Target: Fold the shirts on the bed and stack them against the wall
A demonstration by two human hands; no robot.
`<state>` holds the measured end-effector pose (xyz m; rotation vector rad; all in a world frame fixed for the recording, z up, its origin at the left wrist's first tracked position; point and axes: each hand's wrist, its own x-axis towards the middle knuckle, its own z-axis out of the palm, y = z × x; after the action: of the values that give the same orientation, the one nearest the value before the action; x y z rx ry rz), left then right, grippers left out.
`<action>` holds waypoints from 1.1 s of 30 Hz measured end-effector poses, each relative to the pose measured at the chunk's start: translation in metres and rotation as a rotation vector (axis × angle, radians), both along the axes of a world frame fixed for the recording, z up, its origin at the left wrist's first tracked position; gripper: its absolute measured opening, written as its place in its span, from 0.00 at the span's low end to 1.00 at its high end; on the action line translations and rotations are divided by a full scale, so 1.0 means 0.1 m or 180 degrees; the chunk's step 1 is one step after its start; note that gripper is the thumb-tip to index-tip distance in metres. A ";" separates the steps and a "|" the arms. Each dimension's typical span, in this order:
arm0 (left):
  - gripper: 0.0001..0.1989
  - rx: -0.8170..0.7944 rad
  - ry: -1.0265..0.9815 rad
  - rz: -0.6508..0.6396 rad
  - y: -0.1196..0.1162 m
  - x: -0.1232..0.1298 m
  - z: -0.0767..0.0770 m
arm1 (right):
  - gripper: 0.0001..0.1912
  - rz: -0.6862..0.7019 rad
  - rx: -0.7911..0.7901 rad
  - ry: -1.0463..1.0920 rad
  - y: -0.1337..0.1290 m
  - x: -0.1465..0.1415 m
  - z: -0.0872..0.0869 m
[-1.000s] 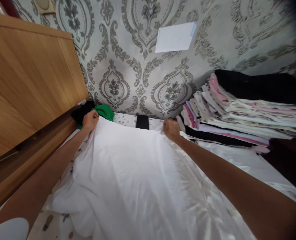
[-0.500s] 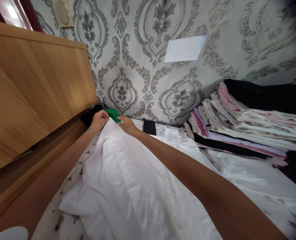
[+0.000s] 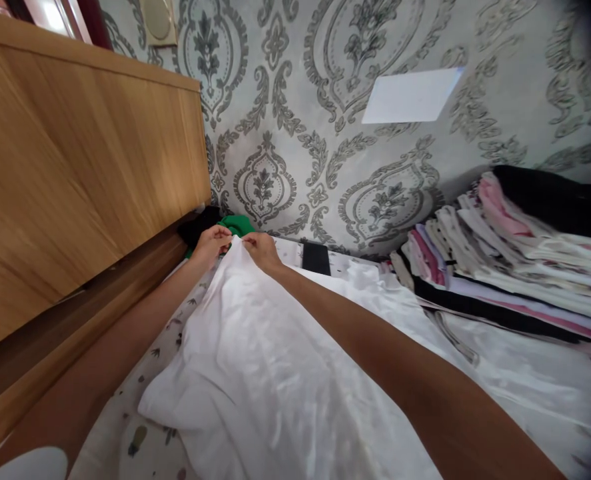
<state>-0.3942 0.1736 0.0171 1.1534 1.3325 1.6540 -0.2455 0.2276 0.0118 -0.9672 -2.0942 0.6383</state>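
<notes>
A white cloth garment (image 3: 270, 360) lies spread over the bed, its far end narrowing to a raised point. At that point my left hand (image 3: 214, 243) pinches the fabric between thumb and fingers. Close beside it, my right hand (image 3: 262, 250) pinches the same tip from the other side. Both arms reach forward along the cloth. Just beyond my fingers lie a green cloth (image 3: 238, 225) and a black cloth (image 3: 198, 225). What kind of garment the white cloth is, I cannot make out.
A wooden cabinet (image 3: 95, 160) stands close on the left. On the right rises a tall stack of folded clothes (image 3: 520, 267). A flat black object (image 3: 316, 259) lies near the patterned wall (image 3: 295, 147), which carries a white sheet (image 3: 412, 97). Printed bedding (image 3: 140, 400) shows underneath.
The view has shifted, so everything sits a little further right or lower. My hands stay at the cloth's tip, their fingers now closer together on it.
</notes>
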 end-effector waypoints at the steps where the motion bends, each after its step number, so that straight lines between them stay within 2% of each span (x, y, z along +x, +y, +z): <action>1: 0.10 -0.0012 0.0023 -0.0006 0.00 -0.01 -0.01 | 0.13 -0.0062 -0.0012 0.0042 0.00 -0.01 0.00; 6: 0.08 -0.0093 0.0320 -0.0009 -0.04 -0.06 0.02 | 0.15 -0.0315 -0.0039 0.0186 0.02 -0.04 0.05; 10: 0.10 0.0013 0.0602 0.0005 -0.04 -0.06 0.09 | 0.14 -0.0296 0.0023 0.0169 0.01 -0.04 0.09; 15: 0.11 0.0131 0.0933 -0.0198 0.08 -0.03 0.11 | 0.14 -0.0212 0.0043 0.0116 0.01 -0.08 0.09; 20: 0.08 -0.0035 0.0673 -0.0058 0.18 -0.05 0.06 | 0.10 0.0122 0.0009 0.0002 0.14 -0.14 0.07; 24: 0.08 -0.0287 0.0338 0.0000 0.09 0.00 -0.04 | 0.09 0.0182 -0.0014 -0.0022 0.23 -0.17 0.03; 26: 0.09 -0.0610 0.0114 -0.0369 -0.04 0.03 -0.09 | 0.09 0.0167 -0.0016 -0.0005 0.25 -0.17 0.01; 29: 0.15 -0.1261 -0.0200 -0.1208 -0.35 0.01 -0.11 | 0.08 0.0076 0.0031 -0.0045 0.27 -0.16 -0.07; 33: 0.19 -0.1863 -0.0112 -0.1951 -0.87 -0.13 -0.01 | 0.09 -0.0138 0.0065 -0.0109 0.32 -0.15 -0.19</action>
<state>-0.4073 0.0869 0.0161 1.0190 1.1655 0.7705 -0.2605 0.2591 -0.0068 -1.0159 -2.0999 0.5809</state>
